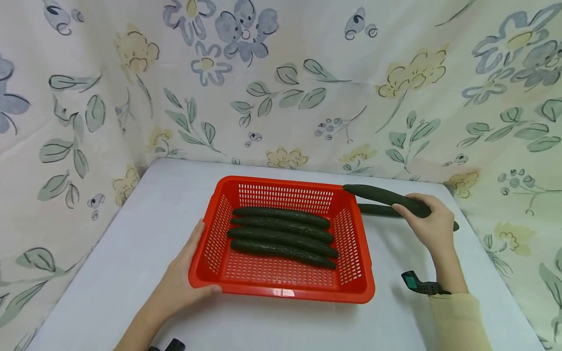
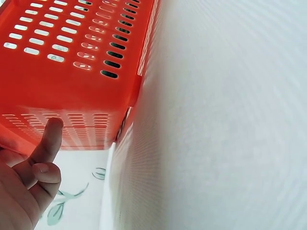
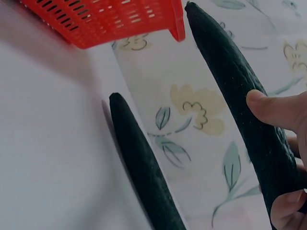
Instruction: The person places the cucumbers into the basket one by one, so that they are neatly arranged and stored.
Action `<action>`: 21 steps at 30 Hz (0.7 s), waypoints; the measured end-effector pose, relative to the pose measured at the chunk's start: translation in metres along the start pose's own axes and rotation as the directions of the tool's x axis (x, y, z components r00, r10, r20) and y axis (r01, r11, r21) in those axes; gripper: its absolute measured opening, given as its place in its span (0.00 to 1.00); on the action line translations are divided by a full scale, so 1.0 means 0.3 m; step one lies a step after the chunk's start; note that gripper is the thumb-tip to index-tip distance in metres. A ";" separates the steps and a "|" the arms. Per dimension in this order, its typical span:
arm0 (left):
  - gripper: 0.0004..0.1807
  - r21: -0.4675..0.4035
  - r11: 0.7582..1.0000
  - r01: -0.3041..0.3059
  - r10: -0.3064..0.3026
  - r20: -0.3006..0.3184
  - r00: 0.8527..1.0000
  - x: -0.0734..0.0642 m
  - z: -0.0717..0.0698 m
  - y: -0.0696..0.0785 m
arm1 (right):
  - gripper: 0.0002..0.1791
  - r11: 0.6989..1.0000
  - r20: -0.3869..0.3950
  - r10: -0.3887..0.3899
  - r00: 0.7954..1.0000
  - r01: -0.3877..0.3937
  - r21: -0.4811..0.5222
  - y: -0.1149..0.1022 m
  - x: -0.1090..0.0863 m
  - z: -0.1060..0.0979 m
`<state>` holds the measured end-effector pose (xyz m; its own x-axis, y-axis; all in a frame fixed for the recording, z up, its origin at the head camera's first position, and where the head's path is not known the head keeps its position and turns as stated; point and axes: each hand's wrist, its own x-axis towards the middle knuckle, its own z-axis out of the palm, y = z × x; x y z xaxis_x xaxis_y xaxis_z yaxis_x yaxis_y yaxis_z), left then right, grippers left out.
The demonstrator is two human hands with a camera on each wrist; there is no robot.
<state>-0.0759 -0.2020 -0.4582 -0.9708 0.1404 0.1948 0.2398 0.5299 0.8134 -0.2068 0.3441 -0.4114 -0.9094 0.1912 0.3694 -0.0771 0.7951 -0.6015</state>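
Observation:
A red plastic basket (image 1: 281, 291) with slotted walls sits mid-table, several cucumbers (image 1: 281, 236) lying side by side in it. My left hand (image 1: 184, 278) holds the basket's near left corner, thumb along the front rim and fingers on the left side; in the left wrist view fingers (image 2: 50, 139) touch its outer wall. My right hand (image 1: 428, 219) grips a cucumber (image 1: 377, 194) by its right end, raised off the table, its far tip by the basket's back right corner. Below it, another cucumber (image 3: 144, 172) lies on the table right of the basket, partly hidden in the head view.
The white table (image 1: 145, 243) carries the basket. A floral cloth (image 1: 281, 97) hangs behind and along both sides. A black band with a small device (image 1: 421, 283) is on the right wrist, above a pale yellow sleeve (image 1: 458, 317).

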 end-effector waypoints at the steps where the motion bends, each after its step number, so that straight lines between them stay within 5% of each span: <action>1: 0.74 -0.001 1.000 0.001 -0.001 0.000 1.000 0.000 0.000 0.001 | 0.28 1.000 -0.001 -0.018 1.000 0.018 0.003 -0.010 0.004 0.003; 9: 0.74 -0.003 1.000 0.003 -0.003 -0.004 1.000 0.000 0.000 0.000 | 0.24 0.973 -0.004 -0.230 0.973 0.230 0.025 -0.127 0.053 0.006; 21: 0.75 0.002 1.000 -0.009 0.009 -0.002 1.000 0.001 -0.005 -0.002 | 0.22 0.908 0.101 -0.419 0.903 0.416 0.042 -0.361 0.115 0.039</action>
<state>-0.0764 -0.2036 -0.4578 -0.9687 0.1434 0.2027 0.2481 0.5301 0.8108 -0.2347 0.2578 -0.3417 -0.8296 -0.2181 0.5140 -0.4661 0.7773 -0.4225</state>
